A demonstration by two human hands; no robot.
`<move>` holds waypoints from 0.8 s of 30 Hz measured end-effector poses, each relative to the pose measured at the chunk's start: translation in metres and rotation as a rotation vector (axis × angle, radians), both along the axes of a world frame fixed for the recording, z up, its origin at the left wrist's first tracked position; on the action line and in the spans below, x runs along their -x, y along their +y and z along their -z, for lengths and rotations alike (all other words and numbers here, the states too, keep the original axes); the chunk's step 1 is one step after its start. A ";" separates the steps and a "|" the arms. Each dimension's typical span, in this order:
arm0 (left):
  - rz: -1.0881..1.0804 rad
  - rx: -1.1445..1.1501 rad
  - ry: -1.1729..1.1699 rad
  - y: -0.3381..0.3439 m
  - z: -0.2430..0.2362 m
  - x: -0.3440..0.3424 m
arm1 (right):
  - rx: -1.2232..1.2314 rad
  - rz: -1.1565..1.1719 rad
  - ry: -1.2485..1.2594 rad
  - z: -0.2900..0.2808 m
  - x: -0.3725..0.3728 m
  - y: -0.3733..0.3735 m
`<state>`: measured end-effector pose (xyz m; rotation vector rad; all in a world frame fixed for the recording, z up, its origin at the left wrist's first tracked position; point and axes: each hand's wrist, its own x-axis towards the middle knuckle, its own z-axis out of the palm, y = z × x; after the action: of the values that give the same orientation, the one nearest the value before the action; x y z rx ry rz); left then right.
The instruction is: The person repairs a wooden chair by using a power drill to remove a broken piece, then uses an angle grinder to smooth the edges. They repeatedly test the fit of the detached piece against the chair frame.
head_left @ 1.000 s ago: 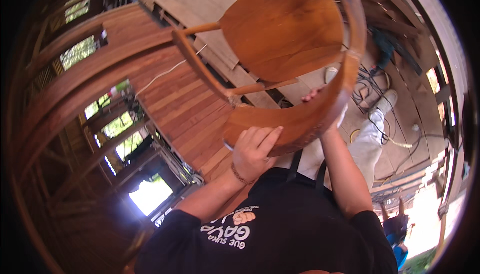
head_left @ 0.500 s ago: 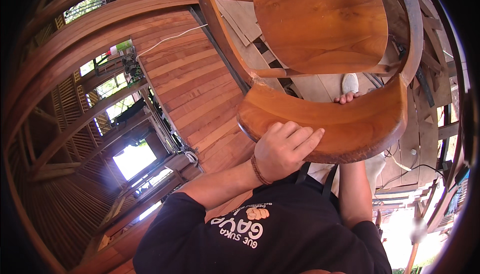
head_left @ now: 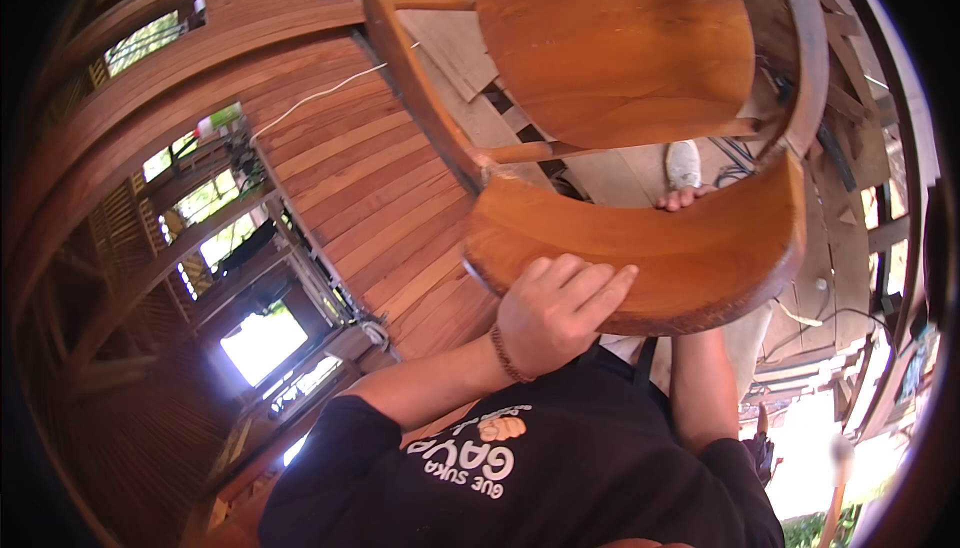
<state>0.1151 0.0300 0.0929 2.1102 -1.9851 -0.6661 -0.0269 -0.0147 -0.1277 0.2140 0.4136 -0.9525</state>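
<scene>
A varnished brown wooden chair (head_left: 690, 258) stands tilted before me, its curved backrest nearest my body. Its broad rounded seat panel (head_left: 615, 48) lies beyond, between two side rails. My left hand (head_left: 560, 308), with a braided bracelet at the wrist, grips the backrest's near edge left of its middle, bent fingers over the broad face; the thumb is hidden. From below, my right forearm (head_left: 703, 378) passes under the backrest. Only the fingertips of my right hand (head_left: 684, 198) show, curled over the far edge; the palm is hidden.
Reddish plank boards (head_left: 360, 188) stretch along the left, with a white cord (head_left: 320, 96) across them. Beneath the chair is a floor of pale boards, where a light shoe (head_left: 684, 163) shows. Scrap timber (head_left: 850, 88) and a dark cable (head_left: 860, 313) lie at the right.
The chair and both hands sit slightly farther left in the picture, with the surroundings shifted too. Both hands keep about the same places on the backrest.
</scene>
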 end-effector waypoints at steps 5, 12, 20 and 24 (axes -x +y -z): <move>-0.031 -0.039 -0.009 0.001 -0.005 0.003 | -0.049 0.004 0.017 -0.003 -0.010 0.002; -0.013 -0.073 -0.056 -0.012 -0.004 0.014 | -0.156 -0.021 -0.010 0.036 -0.016 0.017; 0.066 -0.064 -0.102 -0.011 0.000 0.012 | -0.122 -0.125 0.465 0.007 0.018 -0.100; 0.089 -0.095 -0.119 -0.014 -0.004 0.012 | 0.033 -0.167 0.353 0.007 0.016 -0.120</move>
<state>0.1034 0.0164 0.0967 2.1739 -2.1620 -0.6774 -0.0430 -0.1348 -0.1343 -0.0208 0.7282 -0.8316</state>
